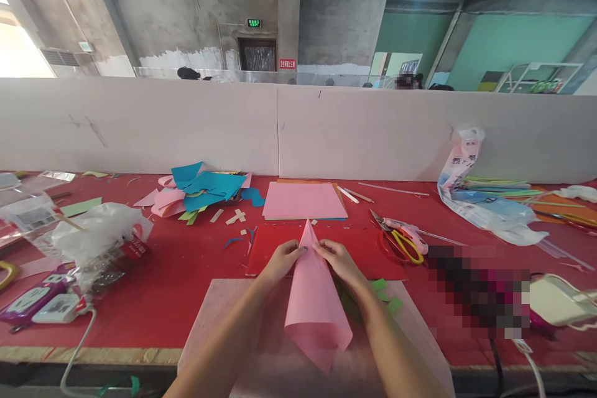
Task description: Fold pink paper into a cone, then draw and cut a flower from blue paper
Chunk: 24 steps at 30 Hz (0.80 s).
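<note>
A sheet of pink paper (314,301), rolled into a cone, is held between my two hands over the front of the table. Its narrow tip points away from me and its wide mouth, with a loose pointed corner, faces me. My left hand (285,260) pinches the cone's left side near the tip. On the right side, my right hand (339,259) is closed on the paper at about the same height. Beneath the cone lie a red board (270,252) and a pale pink sheet (224,323). Green paper scraps (394,305) show beside my right forearm.
Pink paper (305,200) is stacked behind the cone. Scissors with yellow handles (408,249) and a pink glue gun (405,233) lie to the right. Blue paper scraps (212,186) are heaped back left, near a plastic bag (93,233). A white partition (209,127) bounds the table's rear.
</note>
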{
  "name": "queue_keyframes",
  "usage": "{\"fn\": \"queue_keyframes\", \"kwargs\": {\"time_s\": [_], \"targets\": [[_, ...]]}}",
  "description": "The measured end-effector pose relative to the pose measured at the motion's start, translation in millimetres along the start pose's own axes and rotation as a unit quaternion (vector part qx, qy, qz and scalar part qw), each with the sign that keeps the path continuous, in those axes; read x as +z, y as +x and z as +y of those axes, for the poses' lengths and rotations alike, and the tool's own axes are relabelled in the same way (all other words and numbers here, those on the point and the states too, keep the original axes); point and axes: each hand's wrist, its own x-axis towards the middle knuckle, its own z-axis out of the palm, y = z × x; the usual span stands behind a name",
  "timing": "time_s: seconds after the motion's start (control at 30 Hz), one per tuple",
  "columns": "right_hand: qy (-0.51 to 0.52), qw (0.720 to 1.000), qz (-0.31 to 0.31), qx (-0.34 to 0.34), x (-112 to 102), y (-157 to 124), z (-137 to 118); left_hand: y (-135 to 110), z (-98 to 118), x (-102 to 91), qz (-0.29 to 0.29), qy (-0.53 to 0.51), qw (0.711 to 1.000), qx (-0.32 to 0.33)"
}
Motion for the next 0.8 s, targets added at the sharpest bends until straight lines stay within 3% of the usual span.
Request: {"fn": "queue_keyframes", "kwargs": {"time_s": [0.17, 0.4, 0.6, 0.8], "targets": [[0.0, 1.0, 0.016, -0.002, 1.3, -1.2, -2.2, -0.2, -0.2, -1.8, -0.006, 0.005, 1.0, 0.005], [0.027, 0.999, -0.016, 0.027, 0.7, -3.4, -3.5, 1.2, 1.0, -5.1, 0.02, 0.031, 0.999, 0.025], [0.024, 1.0, 0.005, 0.02, -3.8, -2.0, -1.7, 1.5, -1.9, -5.5, -0.024, 0.022, 0.999, 0.011], [0.045, 0.998, -0.019, 0.045, -5.0, -5.2, -5.9, 1.6, -0.7, -8.3, -0.016, 0.004, 0.999, 0.034]]}}
